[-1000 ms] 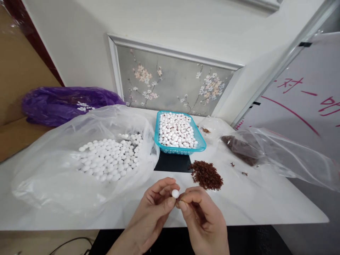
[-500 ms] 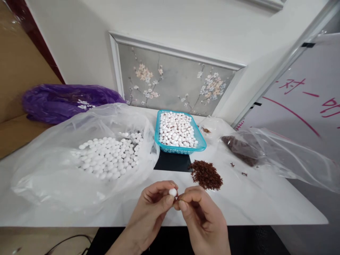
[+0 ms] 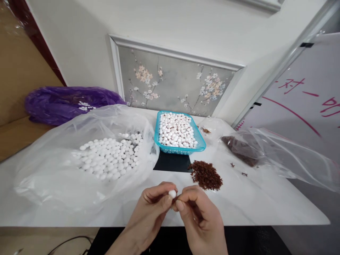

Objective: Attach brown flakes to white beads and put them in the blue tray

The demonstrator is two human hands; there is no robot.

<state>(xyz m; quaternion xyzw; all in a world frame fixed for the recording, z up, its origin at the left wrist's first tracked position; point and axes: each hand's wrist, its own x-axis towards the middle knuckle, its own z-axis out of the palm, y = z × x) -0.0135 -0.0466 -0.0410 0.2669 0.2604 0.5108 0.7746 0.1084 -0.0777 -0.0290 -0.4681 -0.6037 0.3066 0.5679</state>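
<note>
My left hand [image 3: 152, 209] pinches a small white bead [image 3: 172, 193] between thumb and fingers above the table's front edge. My right hand [image 3: 198, 216] is closed in a pinch right against the bead, holding a tiny brown piece that I can barely see. Just beyond my right hand lies a heap of small brown pieces [image 3: 206, 174] on the white table [image 3: 252, 202]. A turquoise basket [image 3: 201, 145] filled with white beads stands behind it on a black pad [image 3: 170, 164]. To the left, a clear plastic bag [image 3: 53, 177] lies open with many white beads [image 3: 108, 157] on it.
A second clear bag [image 3: 278, 154] holding more brown pieces lies at the right. A purple plastic bag [image 3: 66, 104] sits at the back left on a brown surface. A flowered panel [image 3: 172, 81] and a whiteboard with red writing [image 3: 302, 95] lean against the wall.
My hands have stayed in place. The fingers have closed more tightly around the bead, and my right fingertips have pressed closer to it.
</note>
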